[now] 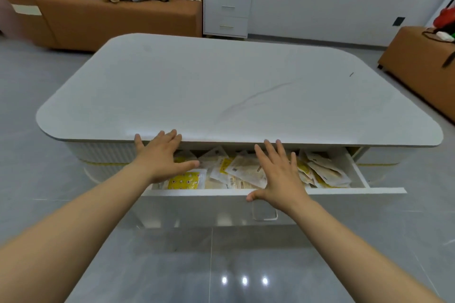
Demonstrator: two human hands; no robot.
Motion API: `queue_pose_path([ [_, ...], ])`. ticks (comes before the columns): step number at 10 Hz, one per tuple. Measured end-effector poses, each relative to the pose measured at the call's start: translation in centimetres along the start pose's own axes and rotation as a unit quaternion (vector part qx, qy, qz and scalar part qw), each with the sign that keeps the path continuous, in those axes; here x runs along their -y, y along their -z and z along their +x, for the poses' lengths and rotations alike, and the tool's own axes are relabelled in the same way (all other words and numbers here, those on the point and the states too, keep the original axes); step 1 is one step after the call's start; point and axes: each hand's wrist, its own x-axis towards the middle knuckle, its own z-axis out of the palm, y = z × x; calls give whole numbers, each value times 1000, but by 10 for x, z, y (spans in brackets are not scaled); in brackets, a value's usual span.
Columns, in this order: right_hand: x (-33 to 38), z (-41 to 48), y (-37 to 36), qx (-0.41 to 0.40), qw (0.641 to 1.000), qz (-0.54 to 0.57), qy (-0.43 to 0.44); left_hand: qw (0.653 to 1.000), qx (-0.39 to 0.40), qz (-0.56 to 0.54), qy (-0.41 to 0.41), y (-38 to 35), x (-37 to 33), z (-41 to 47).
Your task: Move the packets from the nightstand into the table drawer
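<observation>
The white table's drawer (270, 191) stands pulled out toward me, filled with several beige and yellow packets (246, 172). A yellow patterned packet (184, 181) lies at its left end. My left hand (161, 155) hovers flat with spread fingers over the drawer's left part, near the table edge. My right hand (278, 174) is spread flat over the middle packets, thumb at the drawer's front rim. Neither hand holds anything. The white nightstand (226, 11) stands against the far wall; its top shows no packets.
The white table top (221, 86) spans the middle of the view. A brown sofa (110, 17) with a heap of clothes stands at the back left. A brown bench (423, 56) with red items is at the right. Grey tiled floor surrounds the table.
</observation>
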Motion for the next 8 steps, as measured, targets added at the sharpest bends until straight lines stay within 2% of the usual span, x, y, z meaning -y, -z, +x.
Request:
queue_pose_path([
  [3,-11,71,-5,-57,998,-16,-1,1000,-1,1,-12,-6,4,0],
  [5,-7,94,-20,-222,975,-11,16,1000,-18,-13,-12,-7,6,0],
  [6,2,96,-21,-231,973,-19,-13,1000,-7,-8,-2,-3,4,0],
  [7,3,87,-20,-204,979,-14,10,1000,0,-8,1,1,1,1],
  [8,0,59,-13,-127,990,62,-4,999,-25,-39,1,-1,4,-2],
])
